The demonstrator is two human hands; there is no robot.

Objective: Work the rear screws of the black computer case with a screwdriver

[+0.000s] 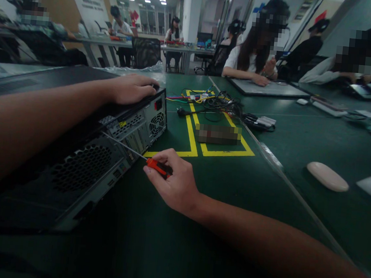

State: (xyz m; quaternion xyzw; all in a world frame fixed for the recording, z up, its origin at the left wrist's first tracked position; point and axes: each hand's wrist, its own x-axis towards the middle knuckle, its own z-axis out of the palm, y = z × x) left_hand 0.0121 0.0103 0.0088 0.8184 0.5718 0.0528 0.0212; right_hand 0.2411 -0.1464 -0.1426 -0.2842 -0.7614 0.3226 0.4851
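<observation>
A black desktop computer case [88, 87] lies on its side at the left, its metal rear panel turned toward the right. My left hand [134, 89] rests palm down on the case's upper side by the far corner, fingers extended. My right hand [178, 182] is closed round the orange and black handle of a screwdriver [157, 167]. Its thin shaft points left, and the tip meets the rear panel near the upper edge, above the honeycomb vent [82, 168]. Whether a screw sits under the tip is too small to tell.
Behind the case's far corner lie a tangle of cables [222, 102] and a pixelated block [218, 134], near yellow tape [192, 135] on the green table [246, 184]. A pale rounded object [327, 176] lies right. Across the table, a person [245, 66] works at a flat panel [272, 89].
</observation>
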